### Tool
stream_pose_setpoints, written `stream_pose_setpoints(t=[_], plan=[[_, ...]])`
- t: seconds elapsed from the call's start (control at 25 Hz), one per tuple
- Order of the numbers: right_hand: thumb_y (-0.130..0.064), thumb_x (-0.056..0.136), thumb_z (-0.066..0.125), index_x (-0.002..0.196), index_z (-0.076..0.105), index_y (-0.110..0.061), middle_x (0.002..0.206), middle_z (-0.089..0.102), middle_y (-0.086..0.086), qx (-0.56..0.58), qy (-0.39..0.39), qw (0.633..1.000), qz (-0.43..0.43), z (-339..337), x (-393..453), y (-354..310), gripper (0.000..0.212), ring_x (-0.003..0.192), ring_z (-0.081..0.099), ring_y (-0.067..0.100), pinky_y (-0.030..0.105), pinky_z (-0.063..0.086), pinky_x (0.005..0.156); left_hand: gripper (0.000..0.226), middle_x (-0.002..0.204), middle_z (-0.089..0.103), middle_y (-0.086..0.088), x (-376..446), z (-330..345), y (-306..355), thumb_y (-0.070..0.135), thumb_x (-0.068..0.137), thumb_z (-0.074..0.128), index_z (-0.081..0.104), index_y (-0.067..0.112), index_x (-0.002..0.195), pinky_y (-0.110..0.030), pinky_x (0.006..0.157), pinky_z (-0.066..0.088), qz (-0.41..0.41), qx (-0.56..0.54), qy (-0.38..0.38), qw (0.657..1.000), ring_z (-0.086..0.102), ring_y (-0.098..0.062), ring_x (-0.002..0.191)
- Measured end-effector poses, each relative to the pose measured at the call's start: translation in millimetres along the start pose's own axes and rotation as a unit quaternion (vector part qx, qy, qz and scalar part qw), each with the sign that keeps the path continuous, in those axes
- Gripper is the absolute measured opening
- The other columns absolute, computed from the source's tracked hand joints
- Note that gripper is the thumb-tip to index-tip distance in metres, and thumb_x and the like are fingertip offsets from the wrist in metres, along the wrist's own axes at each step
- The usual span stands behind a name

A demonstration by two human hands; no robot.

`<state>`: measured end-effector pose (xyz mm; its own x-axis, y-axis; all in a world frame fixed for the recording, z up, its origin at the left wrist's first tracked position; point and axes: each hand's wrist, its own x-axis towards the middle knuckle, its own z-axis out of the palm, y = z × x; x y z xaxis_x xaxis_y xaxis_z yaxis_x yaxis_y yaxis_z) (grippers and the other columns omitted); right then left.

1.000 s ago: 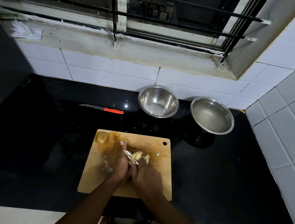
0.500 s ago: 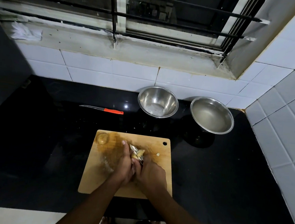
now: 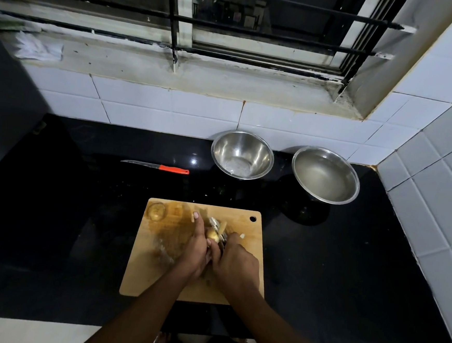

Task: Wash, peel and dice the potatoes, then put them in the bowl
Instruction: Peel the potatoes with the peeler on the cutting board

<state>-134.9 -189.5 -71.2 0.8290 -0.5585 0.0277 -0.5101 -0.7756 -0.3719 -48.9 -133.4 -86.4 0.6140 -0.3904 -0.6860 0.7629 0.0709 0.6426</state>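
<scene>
Potato (image 3: pixel 212 234), half-peeled over the wooden cutting board (image 3: pixel 155 268), sits gripped in the left hand (image 3: pixel 195 253) while the right hand (image 3: pixel 235 264) clasps a metal peeler (image 3: pixel 219 226); judged best: short, shallow strokes, turning it often.

Both forearms are bare up to the picture's lower edge; no sleeve, watch or ring shows. The left hand (image 3: pixel 195 253) and right hand (image 3: pixel 235 264) wear no gloves. One pale, short-trimmed fingernail shows on the left hand's outstretched finger.
</scene>
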Motion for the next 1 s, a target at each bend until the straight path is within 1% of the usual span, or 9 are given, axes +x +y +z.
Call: stream_pose_setpoints(t=[0.08,0.16,0.24,0.36,0.44,0.56,0.6,0.64,1.0], plan=[[-0.055,0.102,0.024,0.129,0.045,-0.019,0.086,0.070,-0.003,-0.011,-0.018,1.000,0.004,5.4,-1.4,-1.8,0.050,0.073,0.068,0.013,0.025,0.044,0.059,0.088,0.060,0.065,-0.011,1.5,2.4,0.0,0.082,0.083,0.025,0.071,0.007,0.082,-0.026,0.054,0.055,-0.003,0.036,-0.005,0.999,0.063,-0.016,0.051],[-0.050,0.103,0.028,0.129,0.047,-0.019,0.090,0.071,-0.003,0.008,-0.030,0.999,0.013,8.6,-4.5,-3.5,0.045,0.078,0.068,0.014,0.026,0.043,0.062,0.093,0.070,0.070,-0.012,-0.4,3.4,0.5,0.086,0.081,0.023,0.075,0.008,0.080,-0.037,0.071,0.058,-0.008,0.055,0.010,0.998,0.068,-0.023,0.066],[-0.046,0.103,0.033,0.125,0.049,-0.020,0.095,0.071,-0.003,0.042,-0.041,0.998,0.005,9.1,-1.8,-3.9,0.039,0.085,0.068,0.014,0.027,0.046,0.068,0.089,0.061,0.070,-0.007,-3.1,3.2,2.0,0.080,0.088,0.021,0.072,0.007,0.084,-0.033,0.066,0.054,0.002,0.057,0.027,0.998,0.066,-0.018,0.061],[-0.041,0.101,0.044,0.112,0.062,-0.020,0.093,0.070,-0.004,0.207,-0.141,0.968,0.014,-1.7,9.2,-1.4,0.030,0.081,0.066,0.009,0.029,0.052,0.073,0.083,0.084,0.076,-0.011,-4.1,0.4,3.9,0.073,0.093,0.022,0.074,0.008,0.095,-0.029,0.073,0.054,0.028,0.096,0.039,0.994,0.070,-0.021,0.082],[-0.036,0.099,0.055,0.095,0.067,-0.021,0.077,0.065,-0.005,0.412,-0.249,0.868,0.120,-12.7,16.0,6.4,0.020,0.057,0.055,0.006,0.025,0.045,0.053,0.070,0.084,0.072,-0.005,-6.4,-0.3,9.9,0.063,0.100,0.024,0.073,0.014,0.088,-0.023,0.065,0.049,0.068,0.115,0.061,0.989,0.065,-0.016,0.080],[-0.030,0.094,0.063,0.078,0.057,-0.016,0.062,0.035,-0.004,0.667,-0.347,0.580,0.314,-14.2,16.6,26.3,0.022,0.042,0.026,0.007,0.019,0.024,0.036,0.058,0.078,0.065,0.001,-1.7,-2.8,15.5,0.041,0.106,0.029,0.070,0.007,0.081,-0.006,0.057,0.040,0.183,0.137,0.097,0.969,0.059,-0.002,0.070],[-0.027,0.091,0.063,0.075,0.054,-0.015,0.062,0.031,-0.004,0.707,-0.345,0.498,0.364,-9.5,16.3,32.7,0.022,0.041,0.024,0.006,0.018,0.022,0.033,0.057,0.077,0.065,0.000,1.6,-5.1,16.4,0.035,0.107,0.031,0.070,0.003,0.079,-0.005,0.058,0.038,0.221,0.146,0.099,0.959,0.059,0.002,0.067],[-0.025,0.088,0.064,0.075,0.052,-0.013,0.061,0.030,-0.005,0.726,-0.339,0.448,0.396,-5.2,16.3,38.4,0.022,0.040,0.023,0.005,0.018,0.022,0.032,0.057,0.076,0.066,-0.002,5.7,-8.6,16.0,0.030,0.107,0.031,0.070,0.000,0.078,-0.004,0.059,0.038,0.253,0.155,0.097,0.950,0.060,0.005,0.065],[-0.023,0.096,0.060,0.077,0.046,-0.016,0.058,0.031,-0.007,0.748,-0.417,0.351,0.379,1.6,25.7,50.0,0.025,0.039,0.028,0.005,0.020,0.028,0.029,0.062,0.081,0.070,0.000,25.0,-24.5,16.6,0.034,0.108,0.027,0.074,0.004,0.083,-0.017,0.065,0.042,0.263,0.214,0.091,0.936,0.060,-0.010,0.073]])
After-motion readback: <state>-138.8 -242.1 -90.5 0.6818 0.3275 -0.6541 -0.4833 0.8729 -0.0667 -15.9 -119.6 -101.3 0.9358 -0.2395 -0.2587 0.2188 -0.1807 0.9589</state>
